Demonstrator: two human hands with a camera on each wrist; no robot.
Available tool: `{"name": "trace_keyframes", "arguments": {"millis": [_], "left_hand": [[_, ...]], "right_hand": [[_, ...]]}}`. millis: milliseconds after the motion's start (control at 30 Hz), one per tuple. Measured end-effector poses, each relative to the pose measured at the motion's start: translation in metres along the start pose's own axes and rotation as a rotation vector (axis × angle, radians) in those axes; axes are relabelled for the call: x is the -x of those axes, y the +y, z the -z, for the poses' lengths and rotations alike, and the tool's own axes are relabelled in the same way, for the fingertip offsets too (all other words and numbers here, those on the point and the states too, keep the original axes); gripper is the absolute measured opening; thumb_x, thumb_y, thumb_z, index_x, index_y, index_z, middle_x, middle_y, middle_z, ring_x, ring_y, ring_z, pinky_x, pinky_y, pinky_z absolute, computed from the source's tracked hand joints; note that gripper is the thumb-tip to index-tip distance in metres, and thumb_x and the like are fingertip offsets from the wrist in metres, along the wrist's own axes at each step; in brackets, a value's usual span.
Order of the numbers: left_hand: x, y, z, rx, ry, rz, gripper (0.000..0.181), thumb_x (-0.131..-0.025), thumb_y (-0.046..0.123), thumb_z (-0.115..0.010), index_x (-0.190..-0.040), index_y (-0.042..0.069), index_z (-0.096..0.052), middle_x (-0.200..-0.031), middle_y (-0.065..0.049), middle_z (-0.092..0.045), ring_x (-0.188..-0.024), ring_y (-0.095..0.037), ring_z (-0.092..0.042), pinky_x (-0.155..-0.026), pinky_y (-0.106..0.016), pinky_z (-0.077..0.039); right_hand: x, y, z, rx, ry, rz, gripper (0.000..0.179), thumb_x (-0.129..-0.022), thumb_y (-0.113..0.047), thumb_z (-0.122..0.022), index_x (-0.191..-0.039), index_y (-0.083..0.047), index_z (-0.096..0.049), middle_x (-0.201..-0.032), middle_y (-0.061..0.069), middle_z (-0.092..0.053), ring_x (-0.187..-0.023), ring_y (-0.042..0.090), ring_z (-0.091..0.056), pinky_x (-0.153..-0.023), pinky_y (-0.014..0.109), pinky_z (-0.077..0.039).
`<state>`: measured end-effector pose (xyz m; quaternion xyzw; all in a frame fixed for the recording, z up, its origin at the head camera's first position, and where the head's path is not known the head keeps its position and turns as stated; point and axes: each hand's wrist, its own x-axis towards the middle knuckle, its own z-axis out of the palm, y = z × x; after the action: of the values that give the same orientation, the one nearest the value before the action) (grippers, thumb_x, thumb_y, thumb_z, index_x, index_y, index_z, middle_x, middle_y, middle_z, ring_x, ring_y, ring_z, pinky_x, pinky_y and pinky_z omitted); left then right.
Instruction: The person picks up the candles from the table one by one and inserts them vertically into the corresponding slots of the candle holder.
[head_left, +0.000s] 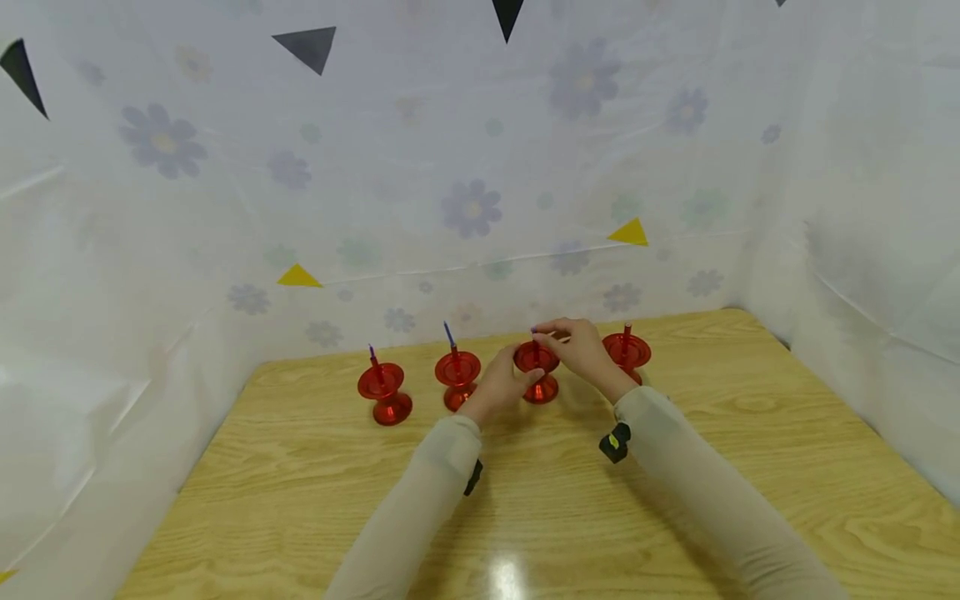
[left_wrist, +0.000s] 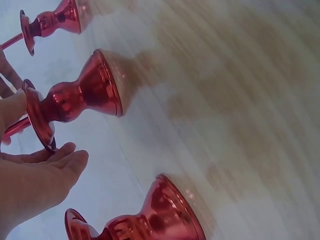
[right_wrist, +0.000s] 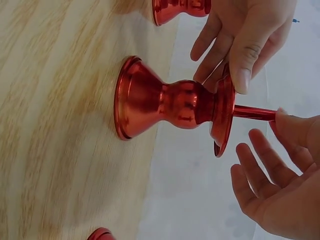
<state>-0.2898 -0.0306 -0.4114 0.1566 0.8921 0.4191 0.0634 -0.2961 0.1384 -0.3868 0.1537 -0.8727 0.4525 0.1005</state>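
A shiny red candle holder, third from the left in the row, stands upright on the table between both hands. My left hand grips the rim of its round dish, thumb on the upper side and fingers beneath. At the top of its thin central tube, my right hand pinches a small purple candle between thumb and forefinger. The candle is mostly hidden by the fingers. In the right wrist view the other right-hand fingers are loosely bent beside the dish.
Left of the hands stand a red holder with a blue candle and another with a short purple candle. A further red holder is behind the right wrist; I see no candle on its tube. Flowered sheeting encloses the wooden table.
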Motion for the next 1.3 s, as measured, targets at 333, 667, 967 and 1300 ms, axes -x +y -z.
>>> {"name": "trace_keyframes", "arguments": {"millis": [333, 667, 967, 1300], "left_hand": [[0.006, -0.001, -0.006, -0.072, 0.042, -0.106, 0.067, -0.098, 0.035, -0.055, -0.147, -0.003, -0.029, -0.144, -0.021, -0.035, -0.133, -0.032, -0.04, -0.107, -0.043, -0.037], [0.022, 0.023, -0.011, -0.445, 0.259, -0.215, 0.049, -0.098, 0.036, -0.055, -0.128, -0.003, -0.051, -0.124, -0.015, -0.053, -0.112, -0.027, -0.054, -0.094, -0.036, -0.049], [0.031, 0.056, -0.013, -0.447, 0.335, -0.376, 0.032, -0.097, 0.026, -0.058, -0.119, 0.003, -0.058, -0.111, -0.009, -0.06, -0.097, -0.022, -0.06, -0.08, -0.032, -0.053], [0.013, 0.078, -0.03, -0.139, 0.198, -0.319, 0.038, -0.099, 0.022, -0.057, -0.133, 0.006, -0.054, -0.128, -0.008, -0.057, -0.114, -0.022, -0.056, -0.092, -0.028, -0.049]], "right_hand": [[0.01, 0.0, 0.005, 0.102, -0.09, 0.058, 0.036, -0.096, -0.011, -0.061, -0.129, 0.002, -0.059, -0.123, 0.021, -0.06, -0.105, 0.036, -0.06, -0.087, 0.048, -0.052], [0.032, -0.004, 0.036, 0.181, -0.165, 0.175, 0.036, -0.096, -0.013, -0.06, -0.129, 0.002, -0.059, -0.128, 0.021, -0.058, -0.109, 0.038, -0.058, -0.09, 0.052, -0.049], [0.047, 0.003, 0.066, 0.195, -0.095, 0.202, 0.035, -0.098, -0.016, -0.057, -0.13, -0.002, -0.059, -0.122, 0.018, -0.063, -0.101, 0.033, -0.063, -0.084, 0.05, -0.052], [0.065, 0.017, 0.09, 0.156, 0.093, 0.214, 0.031, -0.099, -0.01, -0.054, -0.129, -0.001, -0.059, -0.118, 0.021, -0.064, -0.103, 0.038, -0.061, -0.084, 0.053, -0.05]]}}
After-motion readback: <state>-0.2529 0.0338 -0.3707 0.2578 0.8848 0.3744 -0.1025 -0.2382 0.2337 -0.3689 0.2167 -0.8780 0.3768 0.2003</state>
